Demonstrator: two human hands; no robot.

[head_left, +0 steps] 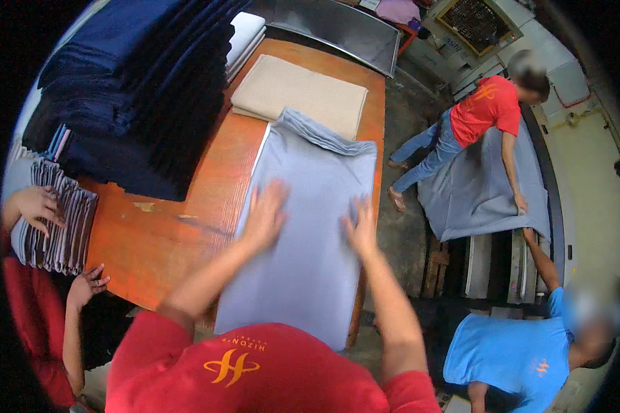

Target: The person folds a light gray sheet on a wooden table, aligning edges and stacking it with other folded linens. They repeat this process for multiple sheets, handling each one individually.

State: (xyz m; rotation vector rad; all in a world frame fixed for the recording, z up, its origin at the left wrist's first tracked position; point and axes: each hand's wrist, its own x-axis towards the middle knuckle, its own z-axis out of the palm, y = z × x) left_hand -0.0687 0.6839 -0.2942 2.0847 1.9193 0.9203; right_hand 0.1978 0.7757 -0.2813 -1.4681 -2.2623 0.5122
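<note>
A long light blue-grey cloth (303,227) lies folded lengthwise on the wooden table, its near end reaching my body. Its far end is bunched into a thick rolled fold (324,138). My left hand (267,215) rests flat near the cloth's left edge, fingers stretched out and somewhat blurred. Along the right edge lies my right hand (360,227), its fingers apart, palm toward the cloth. Neither hand grips anything. Just beyond the rolled fold is a folded beige cloth (310,86), partly covered by it.
Tall dark navy cloth piles (138,89) stand on the orange-brown table (165,234) at left. Nearby, another person's hands (41,206) are at a stack of grey folded cloths (65,224). At right, two people handle a large grey cloth (482,186) beside a machine.
</note>
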